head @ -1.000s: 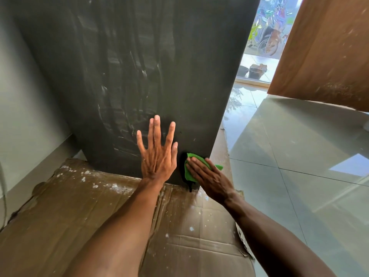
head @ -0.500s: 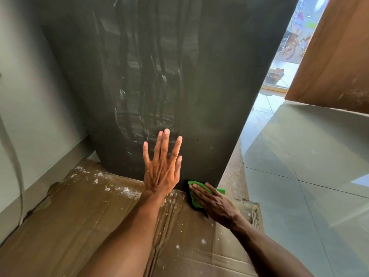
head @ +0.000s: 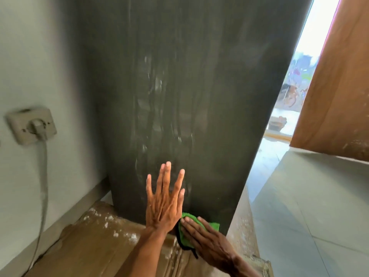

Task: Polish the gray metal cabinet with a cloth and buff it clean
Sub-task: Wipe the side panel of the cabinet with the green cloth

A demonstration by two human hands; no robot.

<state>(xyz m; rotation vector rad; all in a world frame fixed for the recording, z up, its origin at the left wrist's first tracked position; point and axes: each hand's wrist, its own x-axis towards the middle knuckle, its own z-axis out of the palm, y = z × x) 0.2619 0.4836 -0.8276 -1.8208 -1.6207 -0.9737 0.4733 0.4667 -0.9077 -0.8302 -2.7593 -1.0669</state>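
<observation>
The gray metal cabinet fills the middle of the view, its side panel streaked with pale vertical smears. My left hand lies flat against the lower panel with fingers spread and straight. Just to its right, my right hand presses a green cloth against the cabinet's bottom edge with straight fingers. Most of the cloth is hidden under that hand.
Flattened cardboard with white flecks covers the floor under the cabinet. A wall socket with a plug and hanging cable sits on the left wall. Glossy tiled floor stretches right, with a brown door beside a bright doorway.
The view has tilted up and left, bringing the wall socket into sight. Both hands stay low on the panel; the right hand with the cloth has stayed at the bottom edge.
</observation>
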